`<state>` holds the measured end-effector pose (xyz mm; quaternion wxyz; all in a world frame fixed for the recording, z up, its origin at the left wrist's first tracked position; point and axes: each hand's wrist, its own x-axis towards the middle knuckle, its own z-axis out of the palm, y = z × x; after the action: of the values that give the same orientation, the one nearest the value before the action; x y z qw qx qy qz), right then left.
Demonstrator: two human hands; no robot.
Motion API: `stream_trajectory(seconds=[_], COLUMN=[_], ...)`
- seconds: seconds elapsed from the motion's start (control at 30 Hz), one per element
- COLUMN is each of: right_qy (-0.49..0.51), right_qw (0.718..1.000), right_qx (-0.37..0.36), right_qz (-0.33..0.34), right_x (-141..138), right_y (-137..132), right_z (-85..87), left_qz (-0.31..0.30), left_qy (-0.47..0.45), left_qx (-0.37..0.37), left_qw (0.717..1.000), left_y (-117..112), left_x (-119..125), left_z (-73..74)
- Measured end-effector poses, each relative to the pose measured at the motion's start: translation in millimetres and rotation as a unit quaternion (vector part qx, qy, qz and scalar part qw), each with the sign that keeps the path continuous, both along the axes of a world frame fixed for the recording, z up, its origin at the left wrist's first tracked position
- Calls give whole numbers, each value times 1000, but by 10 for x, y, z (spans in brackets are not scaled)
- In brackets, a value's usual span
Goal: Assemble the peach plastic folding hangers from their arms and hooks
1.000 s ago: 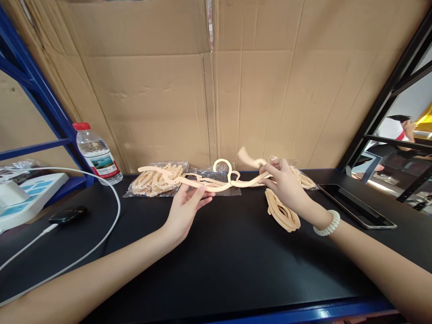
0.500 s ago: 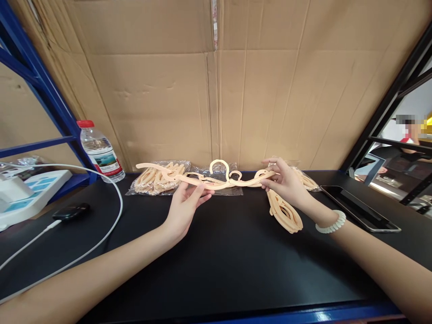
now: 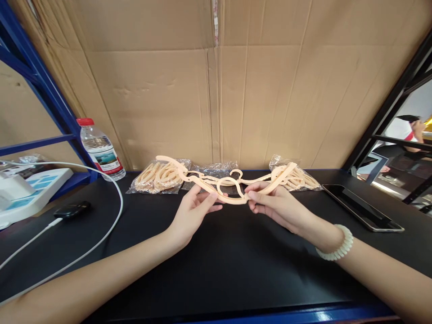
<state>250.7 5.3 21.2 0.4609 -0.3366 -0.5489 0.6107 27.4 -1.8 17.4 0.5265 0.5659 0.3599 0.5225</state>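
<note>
A peach-coloured plastic folding clothes hanger (image 3: 199,182) is held in front of me above the black tabletop, its left arm rising to the upper left. My left hand (image 3: 192,211) is closed on that arm, thumb on top and fingers beneath. My right hand (image 3: 280,204) pinches the hanger just right of its middle joint, where the right arm slants up. Its round hook (image 3: 222,182) shows between my hands. Just behind, a second hanger with a small hook (image 3: 236,173) is partly covered; I cannot tell whether it rests on the table.
Clear bags of hangers lie against the cardboard wall, one on the left (image 3: 155,177) and one on the right (image 3: 299,177). At the left are a water bottle (image 3: 103,153), a power strip (image 3: 37,193) and a white cable (image 3: 118,211). A tablet (image 3: 361,209) lies right.
My right hand has moved left and down to the hanger's middle. The hook has tipped down toward me. The folded hanger seen below my right hand no longer shows there.
</note>
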Motion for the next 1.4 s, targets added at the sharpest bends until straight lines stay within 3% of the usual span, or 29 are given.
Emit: stream_trajectory(seconds=[0.13, 0.27, 0.47, 0.7, 0.97, 1.13, 1.27, 1.4], right_qy=[-57, -86, -6, 101, 119, 116, 58, -4], right_qw=[997, 994, 995, 992, 989, 990, 995, 992], right_qx=[-43, -58, -102, -65, -49, -34, -24, -5], right_qz=[14, 26, 13, -37, -72, -77, -82, -126], right_x=[-155, -219, -214, -172, -188, -201, -205, -196], right_y=[-185, -249, -218, -158, -172, -185, -199, -191], right_z=[-50, -69, -133, -226, -201, -183, -157, -129], left_qz=[-36, -34, 69, 139, 143, 144, 93, 70], left_qy=[73, 97, 26, 26, 88, 45, -49, -88], left_qx=[23, 30, 38, 64, 123, 43, -24, -53], left_qw=[996, 994, 997, 988, 978, 988, 994, 992], left_y=[-46, -66, -12, 67, 54, 43, 19, -27], left_x=[4, 12, -1, -42, -49, -55, -28, 21], left_z=[21, 11, -3, -67, -128, -100, -65, -43])
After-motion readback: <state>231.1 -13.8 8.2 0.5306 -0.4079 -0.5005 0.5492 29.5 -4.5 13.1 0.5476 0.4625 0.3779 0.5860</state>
